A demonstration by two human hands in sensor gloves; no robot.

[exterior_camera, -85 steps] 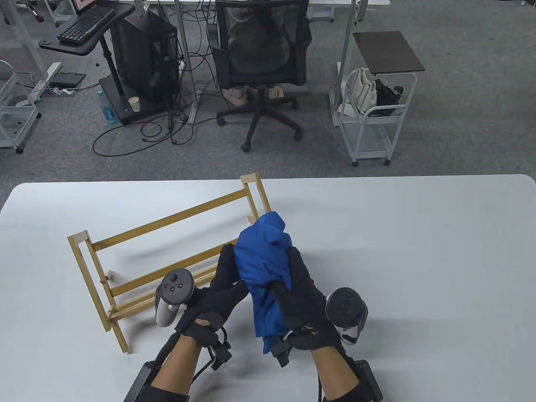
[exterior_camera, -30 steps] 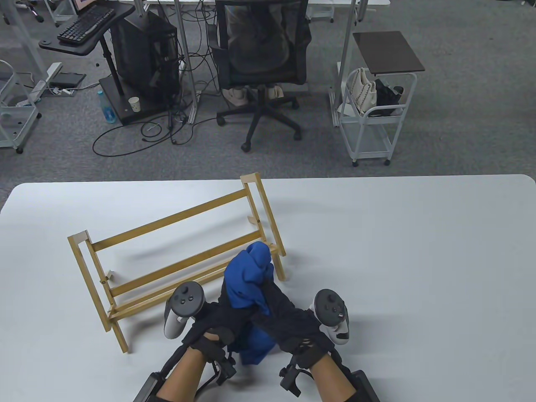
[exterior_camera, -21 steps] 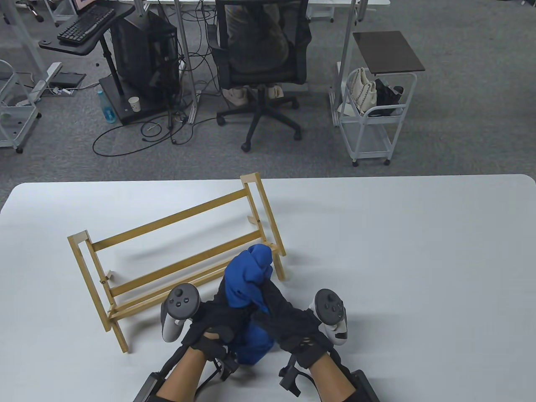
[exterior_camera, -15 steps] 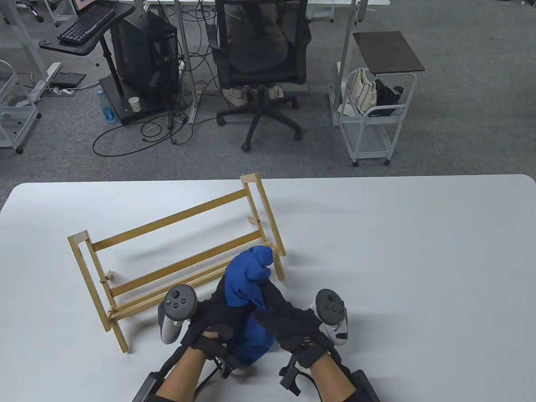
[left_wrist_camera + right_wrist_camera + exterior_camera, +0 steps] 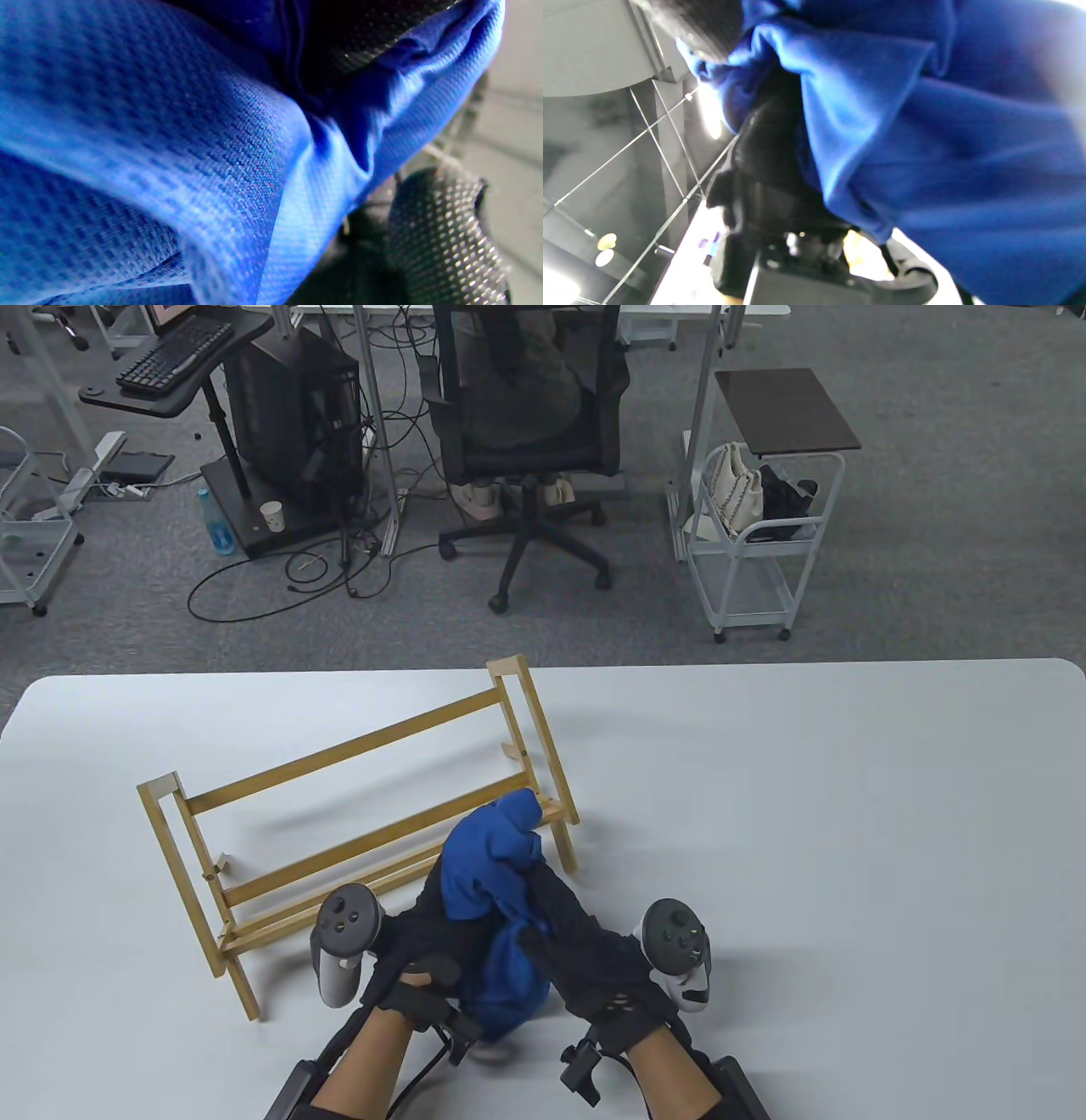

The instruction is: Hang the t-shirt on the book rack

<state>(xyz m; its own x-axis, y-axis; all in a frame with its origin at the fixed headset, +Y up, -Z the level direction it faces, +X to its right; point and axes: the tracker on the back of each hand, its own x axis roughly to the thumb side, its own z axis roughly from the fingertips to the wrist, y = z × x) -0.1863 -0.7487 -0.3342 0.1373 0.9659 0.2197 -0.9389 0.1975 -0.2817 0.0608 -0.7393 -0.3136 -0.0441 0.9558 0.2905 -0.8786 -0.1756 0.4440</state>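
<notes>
A bunched blue t-shirt (image 5: 492,891) is held between both gloved hands above the white table, just in front of the right end of the wooden book rack (image 5: 356,831). My left hand (image 5: 424,937) grips the shirt from its left side. My right hand (image 5: 585,959) grips it from the right. The cloth's top lump overlaps the rack's lower front rail. Blue fabric (image 5: 169,148) fills the left wrist view, and it also fills most of the right wrist view (image 5: 946,148). The fingertips are hidden in the cloth.
The white table (image 5: 848,831) stretches to the right of the hands. Beyond its far edge stand an office chair (image 5: 530,432), a white cart (image 5: 755,551) and a computer stand (image 5: 280,424) on grey carpet.
Since 2.8 s ago both hands have drawn the shirt down and toward me. In the last second the hands and cloth shifted slightly left and the bundle loosened.
</notes>
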